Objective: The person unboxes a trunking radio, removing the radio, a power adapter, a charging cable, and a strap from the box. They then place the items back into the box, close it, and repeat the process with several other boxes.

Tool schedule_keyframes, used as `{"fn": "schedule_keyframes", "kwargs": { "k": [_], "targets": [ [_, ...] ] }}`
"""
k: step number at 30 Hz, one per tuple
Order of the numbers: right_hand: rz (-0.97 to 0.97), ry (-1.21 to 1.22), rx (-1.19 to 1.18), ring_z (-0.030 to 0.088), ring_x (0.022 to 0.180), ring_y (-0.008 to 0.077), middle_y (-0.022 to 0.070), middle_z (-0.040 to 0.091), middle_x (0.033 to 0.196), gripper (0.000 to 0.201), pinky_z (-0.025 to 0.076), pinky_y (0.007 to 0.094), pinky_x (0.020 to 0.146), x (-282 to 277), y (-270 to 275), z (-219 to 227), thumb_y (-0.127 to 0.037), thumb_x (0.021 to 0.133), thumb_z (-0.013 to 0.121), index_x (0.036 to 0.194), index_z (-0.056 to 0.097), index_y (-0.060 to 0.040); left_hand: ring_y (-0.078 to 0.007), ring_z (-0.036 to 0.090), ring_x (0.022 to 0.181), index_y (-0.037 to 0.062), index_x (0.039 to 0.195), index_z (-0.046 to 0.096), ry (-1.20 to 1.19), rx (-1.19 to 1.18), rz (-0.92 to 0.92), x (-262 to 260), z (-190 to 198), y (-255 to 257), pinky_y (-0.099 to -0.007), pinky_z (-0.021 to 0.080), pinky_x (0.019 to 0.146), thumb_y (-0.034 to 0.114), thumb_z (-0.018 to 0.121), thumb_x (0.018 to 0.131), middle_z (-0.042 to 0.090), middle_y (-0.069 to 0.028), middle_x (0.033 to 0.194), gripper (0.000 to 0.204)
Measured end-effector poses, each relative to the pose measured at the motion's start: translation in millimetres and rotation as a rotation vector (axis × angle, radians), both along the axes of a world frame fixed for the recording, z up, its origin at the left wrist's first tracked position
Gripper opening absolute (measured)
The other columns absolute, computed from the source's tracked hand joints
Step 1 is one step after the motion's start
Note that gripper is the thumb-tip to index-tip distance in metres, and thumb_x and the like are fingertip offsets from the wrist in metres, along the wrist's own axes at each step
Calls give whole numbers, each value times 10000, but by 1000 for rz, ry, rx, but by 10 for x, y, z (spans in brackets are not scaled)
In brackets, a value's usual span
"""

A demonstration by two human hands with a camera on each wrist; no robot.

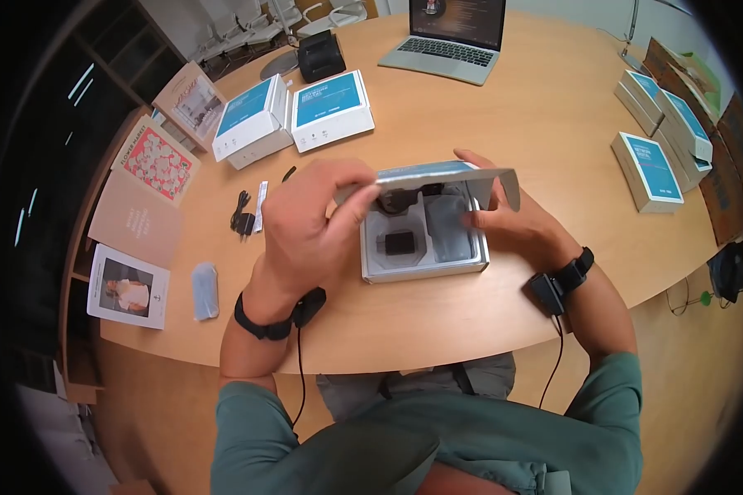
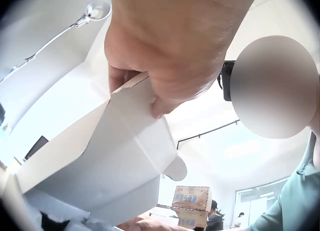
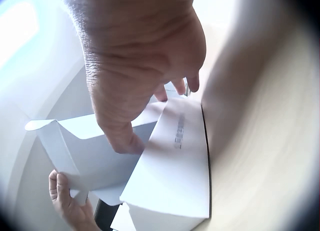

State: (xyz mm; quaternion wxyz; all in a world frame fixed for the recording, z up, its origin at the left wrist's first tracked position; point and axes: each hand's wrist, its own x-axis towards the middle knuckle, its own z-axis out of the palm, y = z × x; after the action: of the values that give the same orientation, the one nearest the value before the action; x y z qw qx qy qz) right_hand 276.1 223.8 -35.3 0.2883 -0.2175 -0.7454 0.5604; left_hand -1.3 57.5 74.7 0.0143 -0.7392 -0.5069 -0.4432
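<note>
Set just inward from the front edge of the table (image 1: 545, 115), well apart from its left and right edges: an open white box (image 1: 425, 273), with its lid (image 1: 446, 176) tilted up above the far part of the interior. In the left hand (image 1: 309, 219), raised at the box's left, the lid's edge, thumb and fingers clamped on it from opposite faces. At the right wall of the box, the right hand (image 1: 520, 219), thumb over the inner side and fingers on the outer, clamped on the wall; fingertips partly hidden.

Inside the box, a pale tray (image 1: 380, 262) with a small black block (image 1: 400, 242) in the left recess, a dark grey pouch (image 1: 450, 235) on the right and, half shaded under the lid, a dark coiled item, unclear in outline.

Toward the left edge, a black cable with a plug (image 1: 243, 221) beside a white strip (image 1: 261, 206); nearer the front left corner, a bluish pouch (image 1: 205, 291). Along the left edge, several books (image 1: 153, 157). Toward the far left corner, two blue-topped cartons (image 1: 332, 107). By the far edge, an open laptop (image 1: 446, 56). Near the right edge, more blue-topped cartons (image 1: 648, 169) beside brown cardboard (image 1: 731, 140).
</note>
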Motion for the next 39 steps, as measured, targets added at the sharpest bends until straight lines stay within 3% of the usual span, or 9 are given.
{"fn": "schedule_keyframes", "kwargs": {
  "k": [7, 11, 15, 20, 24, 30, 32, 35, 39],
  "targets": [
    [-126, 213, -108, 644, 1277, 195, 80, 686, 1379, 527, 528, 374, 1086, -199, 126, -203, -265, 1072, 749, 1511, 564, -39, -253, 670, 1243, 13, 1547, 517, -437, 215, -136, -253, -323, 540, -394, 519, 1110, 114, 741, 1043, 678, -149, 1393, 561],
    [-309, 119, -119, 690, 1125, 158, 66, 710, 1303, 486, 585, 337, 935, -103, 306, -254, -254, 1086, 730, 1493, 577, -35, -197, 658, 1255, -10, 1495, 590, -451, -474, -165, -553, -692, 787, -362, 501, 1127, 207, 697, 1079, 688, -128, 1387, 482],
    [-487, 208, -127, 720, 964, 152, 122, 716, 1256, 556, 601, 292, 702, -128, 362, -352, -224, 1080, 712, 1557, 491, -42, -157, 657, 1216, -19, 1354, 684, -560, -656, -203, -693, -1155, 938, -343, 518, 1074, 242, 702, 1077, 709, -80, 1310, 381],
    [-626, 167, -74, 722, 946, 153, 169, 716, 1247, 773, 599, 308, 626, -185, 204, -150, -189, 1059, 742, 1686, 303, -79, -240, 674, 989, 31, 1151, 757, 25, -641, -179, -467, -971, 812, -389, 538, 903, 229, 745, 1014, 677, -91, 979, 241],
    [-542, 197, -250, 723, 972, 163, 153, 746, 1159, 794, 609, 291, 707, -58, 241, -173, -184, 1075, 734, 1721, 278, -107, -333, 671, 969, 42, 1081, 779, 119, -610, -83, -425, -901, 728, -428, 539, 888, 233, 763, 989, 673, -159, 976, 213],
    [-269, 70, 142, 681, 874, 136, 54, 754, 943, 584, 562, 296, 847, -14, 262, -332, -151, 1119, 664, 1670, 472, -152, -348, 699, 983, 41, 1069, 794, 389, -698, 115, -225, -614, 508, -436, 562, 859, 169, 777, 968, 709, -152, 997, 164],
    [-287, -51, 175, 660, 825, 127, 66, 743, 914, 491, 557, 312, 821, -43, 137, -228, -132, 1112, 656, 1595, 574, -153, -357, 703, 1008, 64, 1073, 793, 436, -269, 188, -124, -602, 437, -455, 567, 879, 128, 783, 945, 722, -146, 983, 143],
    [-354, -157, 231, 676, 835, 141, 98, 734, 886, 462, 561, 321, 809, -44, 87, -142, -114, 1097, 653, 1555, 607, -158, -362, 705, 1028, 68, 1093, 776, 381, -366, -144, -117, -781, 511, -462, 566, 886, 83, 775, 922, 730, -128, 1016, 171],
    [-383, -152, 403, 671, 820, 157, 112, 727, 877, 412, 561, 330, 794, -86, 108, -225, -116, 1092, 652, 1504, 643, -115, -369, 699, 1017, 58, 1116, 762, 503, -350, -147, -9, -972, 584, -480, 563, 878, 96, 781, 905, 729, -131, 1021, 216]
  ]
}}
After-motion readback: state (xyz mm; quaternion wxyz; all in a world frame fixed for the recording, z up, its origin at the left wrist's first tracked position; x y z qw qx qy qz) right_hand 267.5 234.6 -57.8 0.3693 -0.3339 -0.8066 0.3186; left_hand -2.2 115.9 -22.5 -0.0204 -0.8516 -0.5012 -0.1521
